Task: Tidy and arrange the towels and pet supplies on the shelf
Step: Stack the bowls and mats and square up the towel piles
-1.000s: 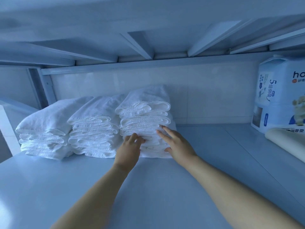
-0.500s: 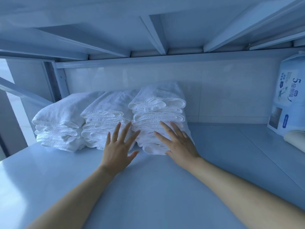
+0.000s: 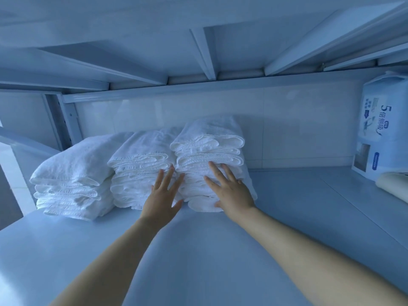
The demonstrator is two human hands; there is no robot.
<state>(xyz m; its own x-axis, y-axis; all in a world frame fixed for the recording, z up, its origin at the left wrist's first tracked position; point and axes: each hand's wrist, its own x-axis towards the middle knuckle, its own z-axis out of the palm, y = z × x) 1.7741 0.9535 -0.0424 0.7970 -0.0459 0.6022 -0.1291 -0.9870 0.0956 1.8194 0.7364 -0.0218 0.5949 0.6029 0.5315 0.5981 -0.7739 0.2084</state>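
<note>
Right stack (image 3: pixel 209 146): folds face you, long axis runs backward. Your right hand (image 3: pixel 231 191) presses its front, spread flat; left hand (image 3: pixel 162 195), spread, touches its left edge.

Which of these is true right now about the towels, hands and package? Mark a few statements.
1. Three white towel stacks, the left stack, middle stack and right stack, stand side by side on the shelf. True.
2. The right hand lies flat against the right stack's front. True.
3. The left hand holds a towel lifted off the shelf. False: its straight, spread fingers lie against the fronts of the middle and right stacks.
4. The printed package stands at the shelf's left end. False: it stands at the right end.
</note>
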